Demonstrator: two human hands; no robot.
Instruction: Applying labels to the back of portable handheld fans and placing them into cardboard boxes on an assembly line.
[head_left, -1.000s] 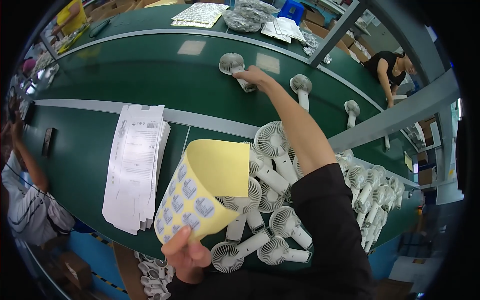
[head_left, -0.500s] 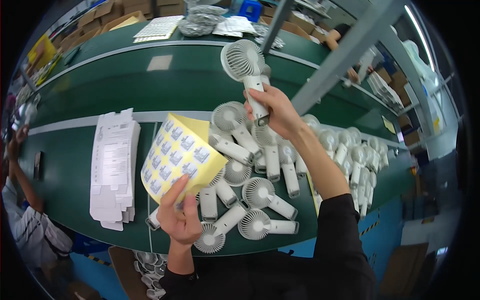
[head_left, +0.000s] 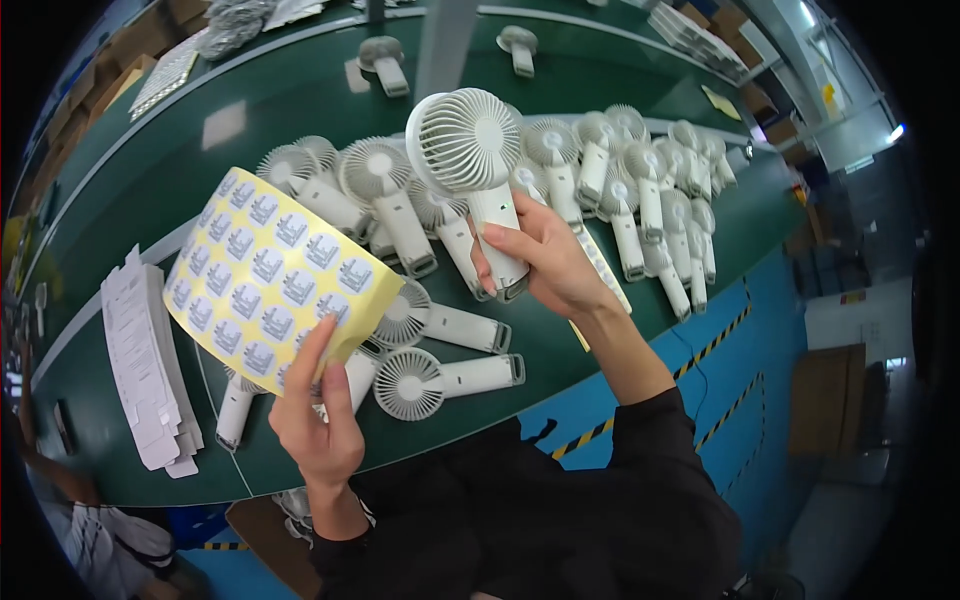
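- Right hand (head_left: 548,255): wrapped around the handle of a white plastic handheld fan with a round ribbed grille (head_left: 482,165); the thumb crosses the handle's front, and the fan's head stands beyond the grip, leaning left.
- Left hand (head_left: 318,425): pinching the near right edge of a yellow paper sheet of round grey-and-white stickers (head_left: 272,268), forefinger on the printed side. The thumb seems to support the edge, though its contact is hard to make out.
- The sheet spreads beyond and left of that pinch, its right edge curling, apart from the held fan.
- My judgement: a light pinch on the margin avoids creasing stickers; a low handle grip leaves the grille untouched.
- Loose white plastic fans (head_left: 410,384) lie under and between both grips on the green table (head_left: 285,105); raising the sheet slightly should prevent snagging.
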